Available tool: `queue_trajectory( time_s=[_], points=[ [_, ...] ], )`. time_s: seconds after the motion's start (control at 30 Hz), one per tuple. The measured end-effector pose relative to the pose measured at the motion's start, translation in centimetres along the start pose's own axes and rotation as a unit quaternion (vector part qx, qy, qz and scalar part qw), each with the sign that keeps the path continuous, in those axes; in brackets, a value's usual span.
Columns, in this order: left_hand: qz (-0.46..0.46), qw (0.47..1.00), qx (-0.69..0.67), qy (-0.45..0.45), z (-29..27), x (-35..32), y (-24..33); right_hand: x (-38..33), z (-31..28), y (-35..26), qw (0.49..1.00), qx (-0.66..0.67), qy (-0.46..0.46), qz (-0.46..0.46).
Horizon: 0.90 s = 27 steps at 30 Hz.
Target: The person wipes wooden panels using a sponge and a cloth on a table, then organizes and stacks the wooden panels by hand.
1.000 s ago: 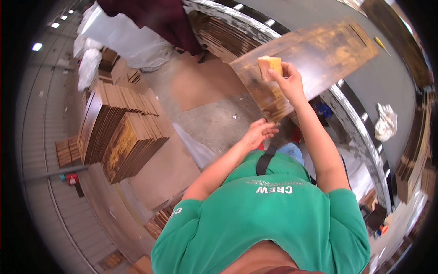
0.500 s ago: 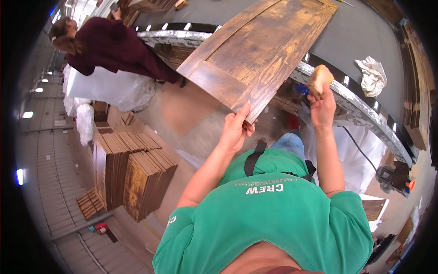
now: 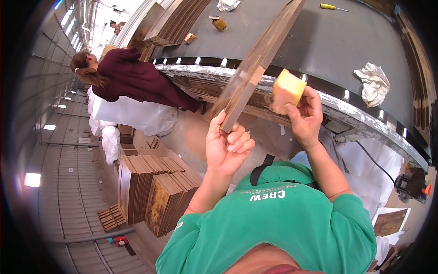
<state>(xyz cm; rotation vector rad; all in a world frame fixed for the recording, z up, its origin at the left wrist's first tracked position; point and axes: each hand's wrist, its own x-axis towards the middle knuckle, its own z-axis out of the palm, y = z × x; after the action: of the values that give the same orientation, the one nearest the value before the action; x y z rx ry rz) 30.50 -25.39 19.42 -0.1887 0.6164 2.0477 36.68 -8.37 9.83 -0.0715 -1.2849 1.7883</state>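
A brown wooden panel door (image 3: 250,75) stands tilted on its edge, so mostly its narrow side shows. My left hand (image 3: 226,145) grips its near end, thumb on one side and fingers curled round the other. In my right hand (image 3: 306,118) is a sponge (image 3: 288,90), yellow with a brownish, stained face, pinched between thumb and fingers. It is held up just right of the panel door, apart from it. The far end of the panel door reaches over the grey-topped workbench (image 3: 319,59).
On the workbench are a crumpled white cloth (image 3: 373,84), a yellow-handled screwdriver (image 3: 329,7), a small can (image 3: 218,23) and stacked panels (image 3: 178,23). A person in maroon (image 3: 123,73) stands at the left. More stacked panels (image 3: 150,187) are on the floor at left.
The panel door has turned from lying face-up to standing on its edge. My right hand has brought the sponge left, closer to it. The person in maroon appears farther right in view.
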Motion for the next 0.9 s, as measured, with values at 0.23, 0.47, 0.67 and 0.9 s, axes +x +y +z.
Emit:
queue_trajectory(
  time_s=[0.23,0.47,0.67,0.9],
  points=[
    [0.024,0.995,-0.095,0.022,1.0,0.6,0.2,4.1,2.6,0.8,0.978,-0.12,-0.098,-0.14],
    [0.047,0.988,-0.141,0.034,0.1,0.4,0.8,7.5,2.1,1.3,0.95,-0.223,-0.112,-0.19],
    [0.07,0.977,-0.193,0.063,-1.5,0.4,1.2,8.9,3.6,1.4,0.945,-0.196,-0.131,-0.226],
    [0.094,0.958,-0.26,0.08,-3.3,1.2,1.2,11.3,5.1,4.2,0.917,-0.234,-0.196,-0.256]
  ],
)
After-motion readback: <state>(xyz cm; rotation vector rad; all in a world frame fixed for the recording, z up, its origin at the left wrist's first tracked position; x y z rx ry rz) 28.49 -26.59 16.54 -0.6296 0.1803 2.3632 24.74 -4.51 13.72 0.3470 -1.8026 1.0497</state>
